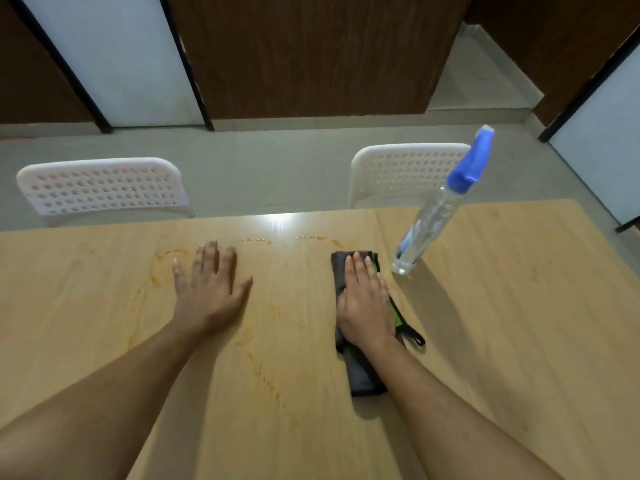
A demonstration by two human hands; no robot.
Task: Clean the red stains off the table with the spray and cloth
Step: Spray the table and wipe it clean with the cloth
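A light wooden table point(502, 306) fills the lower view. Faint orange-red smears point(258, 368) run across its middle, with more streaks point(162, 258) at the left and small drops point(311, 239) near the far edge. My left hand point(211, 285) lies flat on the bare wood, fingers straight. My right hand point(365, 303) presses flat on a folded dark grey cloth point(363, 375) with a green trim and a black loop. A clear spray bottle point(429, 220) with a blue trigger head stands upright just right of the cloth, apart from both hands.
Two white perforated plastic chairs point(100, 188) point(405, 171) stand at the table's far edge. Beyond them lie a grey floor and brown wall panels. A seam splits the tabletop between the cloth and the bottle.
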